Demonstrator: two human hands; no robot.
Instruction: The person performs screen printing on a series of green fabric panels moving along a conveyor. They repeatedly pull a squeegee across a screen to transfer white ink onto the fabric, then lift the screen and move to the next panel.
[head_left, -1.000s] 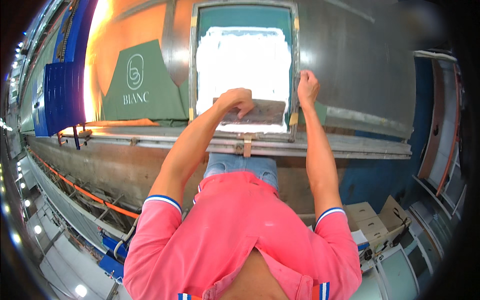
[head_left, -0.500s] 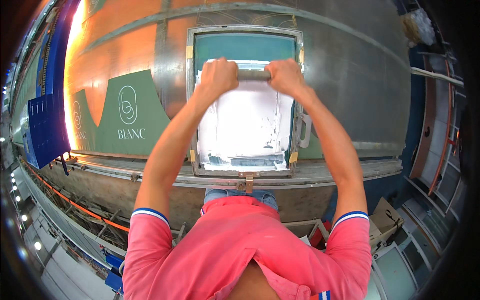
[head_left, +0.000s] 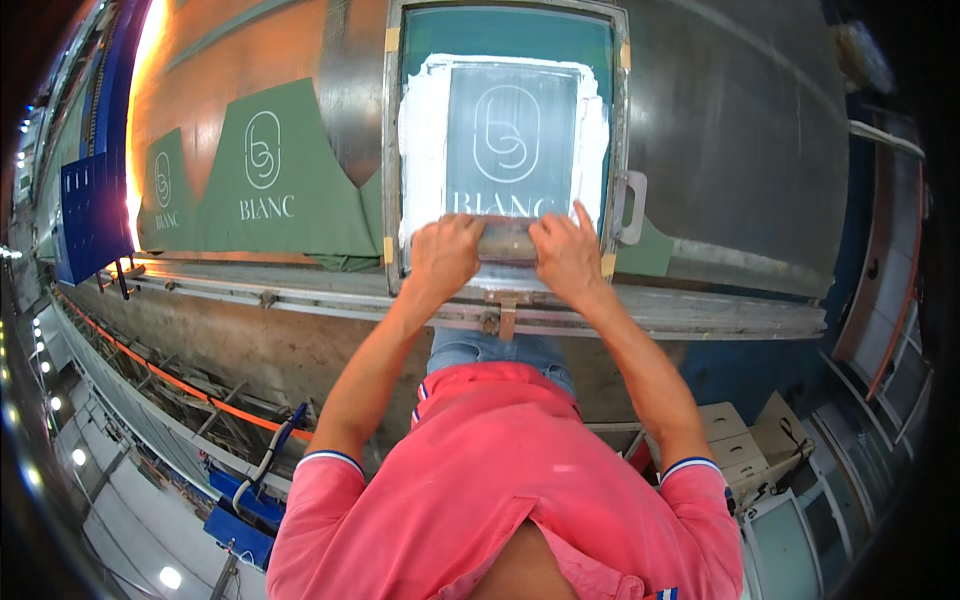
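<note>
Both my hands are closed on a dull metal-and-wood squeegee [head_left: 508,242] near the front of a framed print screen [head_left: 620,95]. My left hand [head_left: 445,255] holds its left end; my right hand [head_left: 567,255] grips the right end, with a finger raised. Thick white ink [head_left: 425,140] borders the scraped grey middle [head_left: 550,110], where a white oval emblem and lettering show. A pale handle [head_left: 632,205] sticks out from the frame's right side. A bracket [head_left: 507,315] sits at the front of the frame.
Green fabric pieces [head_left: 310,190] with white prints lie on the metal table [head_left: 730,150] at left. A long rail [head_left: 720,320] runs along its front edge. Blue machinery [head_left: 80,220] with a bright orange glow is at far left; cardboard boxes [head_left: 730,450] stand below right.
Both hands have drawn the squeegee from the screen's far end to its near end, clearing ink from the middle and showing the design. A second ago only my left hand held it.
</note>
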